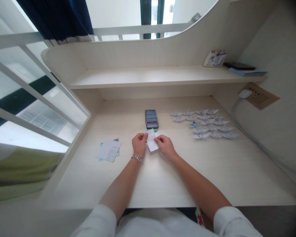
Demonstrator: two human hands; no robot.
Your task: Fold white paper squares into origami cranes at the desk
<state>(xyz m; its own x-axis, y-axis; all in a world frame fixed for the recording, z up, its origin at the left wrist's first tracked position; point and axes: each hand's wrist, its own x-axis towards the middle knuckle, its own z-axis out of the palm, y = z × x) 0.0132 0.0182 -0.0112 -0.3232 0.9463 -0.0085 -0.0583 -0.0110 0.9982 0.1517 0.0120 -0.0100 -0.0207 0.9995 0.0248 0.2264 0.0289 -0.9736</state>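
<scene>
A small folded sheet of white paper (152, 141) is held between my two hands, just above the middle of the desk. My left hand (139, 144) pinches its left edge between thumb and fingers. On the opposite edge my right hand (165, 144) has the same kind of pinch. Right behind the paper lies a phone (151, 119) with its screen lit, and a bit of green shows under its near end. Several folded white paper cranes (207, 121) stand in rows to the right; one of them is bluish (194, 124).
Loose paper sheets (110, 150), the top one with handwriting, lie on the desk (88, 184) at left. Above the back runs a shelf (143, 75) with a yellow-and-purple packet (214, 59) and a dark flat item (239, 66). A cable (251, 138) hangs from the wall socket (260, 96).
</scene>
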